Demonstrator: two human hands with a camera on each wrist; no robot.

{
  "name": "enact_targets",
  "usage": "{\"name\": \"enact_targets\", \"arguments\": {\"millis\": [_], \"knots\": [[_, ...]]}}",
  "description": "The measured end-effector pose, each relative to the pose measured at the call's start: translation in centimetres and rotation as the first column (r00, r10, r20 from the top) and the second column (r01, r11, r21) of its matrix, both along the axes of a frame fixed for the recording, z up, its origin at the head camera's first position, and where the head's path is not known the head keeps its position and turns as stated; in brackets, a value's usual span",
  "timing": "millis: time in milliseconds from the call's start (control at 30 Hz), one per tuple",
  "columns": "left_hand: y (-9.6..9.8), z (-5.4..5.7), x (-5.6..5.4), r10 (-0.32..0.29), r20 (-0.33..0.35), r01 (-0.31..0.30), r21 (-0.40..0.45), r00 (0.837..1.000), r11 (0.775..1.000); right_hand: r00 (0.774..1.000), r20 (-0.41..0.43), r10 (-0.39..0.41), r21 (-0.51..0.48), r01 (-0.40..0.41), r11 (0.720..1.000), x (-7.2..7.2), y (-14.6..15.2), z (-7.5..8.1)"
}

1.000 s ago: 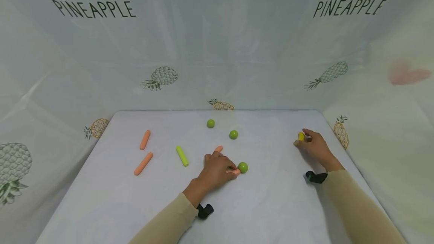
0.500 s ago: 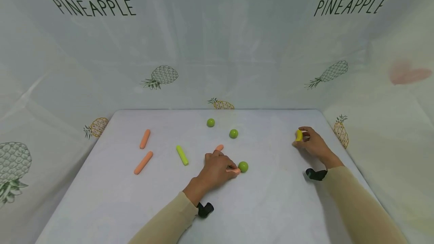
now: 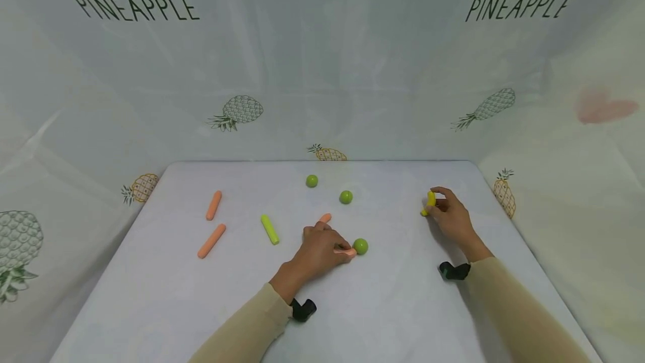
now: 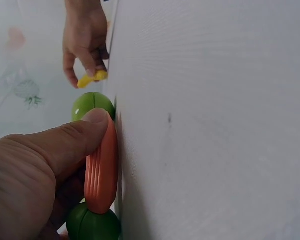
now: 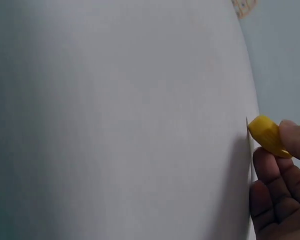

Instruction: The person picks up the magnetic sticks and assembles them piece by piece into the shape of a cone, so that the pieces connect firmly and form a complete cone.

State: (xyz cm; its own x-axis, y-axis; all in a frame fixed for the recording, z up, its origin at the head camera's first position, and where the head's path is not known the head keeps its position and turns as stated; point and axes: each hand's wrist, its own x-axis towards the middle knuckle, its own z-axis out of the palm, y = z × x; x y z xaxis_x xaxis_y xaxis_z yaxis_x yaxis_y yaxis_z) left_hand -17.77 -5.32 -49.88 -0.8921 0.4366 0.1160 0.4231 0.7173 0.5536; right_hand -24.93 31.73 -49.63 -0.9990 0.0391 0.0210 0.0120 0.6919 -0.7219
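Observation:
In the head view my left hand (image 3: 322, 248) rests low over the table's middle. Its thumb and fingers pinch an orange sausage-shaped toy (image 4: 102, 170), mostly covered by the hand from above. One end meets a seamed green ball (image 3: 360, 246); at the other end the left wrist view has a second green ball (image 4: 92, 222). Another orange toy (image 3: 325, 218) pokes out beyond the knuckles. On the right, my right hand (image 3: 450, 220) holds a small curved yellow toy banana (image 5: 268, 136) between thumb and fingers, close to the tabletop; its far part is hard to make out.
Two orange sticks (image 3: 214, 205) lie at the left of the white table (image 3: 151, 296), with a yellow-green stick (image 3: 270, 229) nearer the middle. Two green balls (image 3: 346, 197) sit farther back. A pineapple-print cloth (image 3: 322, 60) hangs behind.
My right hand has shifted left across the table with the toy banana, which shows more clearly now. My left hand stays on the orange toy, and the other pieces keep their places.

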Motion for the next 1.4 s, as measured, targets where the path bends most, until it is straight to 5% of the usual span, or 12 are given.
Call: {"name": "enact_targets", "arguments": {"millis": [400,700,933,1400], "knots": [[-0.1,0.1,0.2,-0.009,-0.006,0.009,0.048,1.0,0.999,0.998,0.031,0.048,-0.191,-0.042,0.981,2.1,-6.2,0.2],[-0.1,0.1,0.2,0.006,0.005,-0.006,0.065,1.0,0.998,0.975,0.18,0.128,-0.42,-0.042,0.906,3.9,-10.5,0.6],[-0.1,0.3,0.1,0.004,0.016,-0.005,0.054,1.0,0.999,0.96,0.194,0.204,-0.512,-0.079,0.856,4.2,-12.1,0.7],[0.0,0.3,0.2,-0.024,-0.006,0.024,0.008,1.0,1.0,0.945,0.222,0.241,-0.469,-0.113,0.876,3.7,-13.1,0.9]]}}
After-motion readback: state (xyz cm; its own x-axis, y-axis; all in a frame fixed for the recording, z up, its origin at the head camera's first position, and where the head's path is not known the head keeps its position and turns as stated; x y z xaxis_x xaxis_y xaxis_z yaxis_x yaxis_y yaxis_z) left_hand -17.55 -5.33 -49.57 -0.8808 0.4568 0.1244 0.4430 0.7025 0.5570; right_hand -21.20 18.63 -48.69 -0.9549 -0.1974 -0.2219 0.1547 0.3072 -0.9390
